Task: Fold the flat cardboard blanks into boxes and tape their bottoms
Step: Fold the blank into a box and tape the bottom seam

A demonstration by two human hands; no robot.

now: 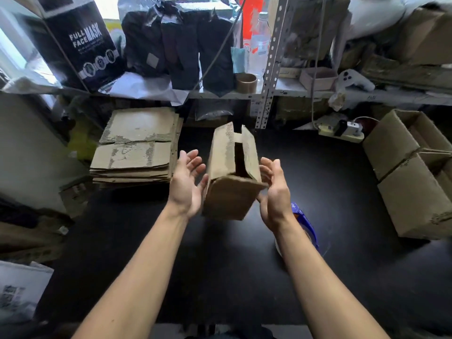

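Dim room, window glare top-left, wide-angle edge bending, slight blur

open hands (230, 189) flanking folded box (232, 174)

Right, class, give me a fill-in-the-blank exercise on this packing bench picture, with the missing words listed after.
1. The half-folded box sits between the left hand and the ____ hand.
2. The stack of flat blanks lies to the ____ of the box.
3. The tape dispenser behind the right wrist is ____ in colour.
4. Both hands have ____ fingers.

Missing words: right; left; blue; straight
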